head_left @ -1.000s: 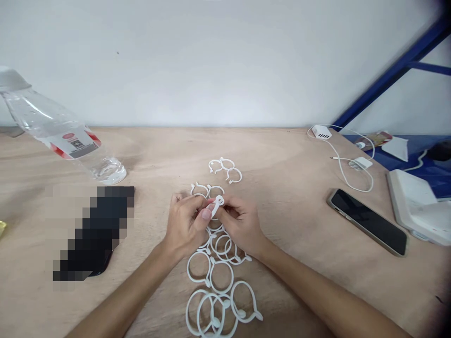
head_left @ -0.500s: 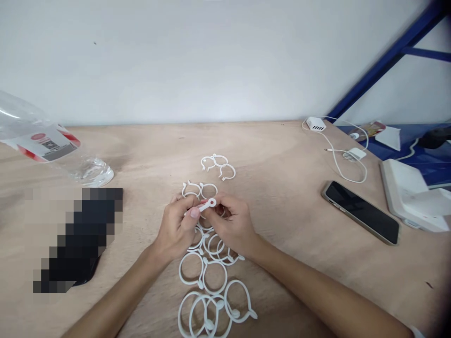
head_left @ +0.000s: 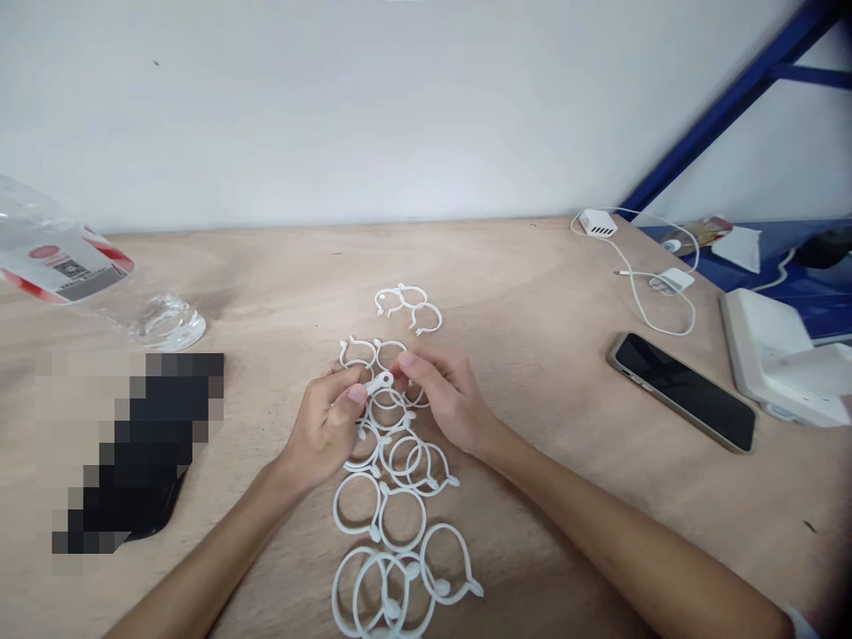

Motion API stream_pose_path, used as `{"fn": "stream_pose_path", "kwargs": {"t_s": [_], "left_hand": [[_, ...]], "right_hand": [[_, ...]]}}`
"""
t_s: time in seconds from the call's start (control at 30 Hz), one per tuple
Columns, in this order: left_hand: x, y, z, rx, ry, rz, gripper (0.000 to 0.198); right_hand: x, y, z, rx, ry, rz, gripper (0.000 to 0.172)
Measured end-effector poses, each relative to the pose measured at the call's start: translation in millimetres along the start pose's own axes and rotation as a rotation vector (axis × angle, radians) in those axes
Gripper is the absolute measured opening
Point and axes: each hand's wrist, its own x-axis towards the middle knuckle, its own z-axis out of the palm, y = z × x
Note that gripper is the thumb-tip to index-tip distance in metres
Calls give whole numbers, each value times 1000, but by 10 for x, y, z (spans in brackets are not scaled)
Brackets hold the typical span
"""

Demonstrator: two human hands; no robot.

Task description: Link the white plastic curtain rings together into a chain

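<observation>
The left hand point(head_left: 325, 426) and the right hand point(head_left: 447, 399) were close together over a long pile of white plastic rings point(head_left: 377, 531) on a wooden tabletop point(head_left: 532, 266). The left fingers point(head_left: 356, 395) were pinched shut on the small flat tab point(head_left: 381, 382) of one ring, right above the middle of the pile. The right fingers point(head_left: 406, 362) were curled just beside that tab, but I could not tell if they held it or only touched it.

A soft, firm pinch near the end of the tab seemed best, with the hands up high enough that the ring did not catch on the ones below.

I counted about fifteen rings on the tabletop, plus the one in the hands. The hands hid some and the rings lay over each other, so that count may be a little off. There was also one water bottle point(head_left: 153, 319), one phone point(head_left: 682, 390), one white charger point(head_left: 597, 223) with a white cord point(head_left: 639, 302), and one small white plug point(head_left: 674, 280).
</observation>
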Motion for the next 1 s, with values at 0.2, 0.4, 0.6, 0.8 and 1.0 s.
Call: {"fn": "stream_pose_path", "kwargs": {"t_s": [0.2,0.4,0.6,0.8,1.0], "left_hand": [[-7,-4,4,17,12,43,54],[12,-14,-30,64,229,65,48],[139,-51,-42,380,438,-221,24],[139,-56,-31,391,316,-226,13],[101,-19,-17,309,319,-41,18]], "right_hand": [[-8,-29,71,82,-126,38,32],[45,-19,-75,-120,-87,-164,26],[92,73,-210,-354,-109,-427,28],[119,178,-174,-373,157,-353,32],[126,158,-111,-377,109,-306,11]]}}
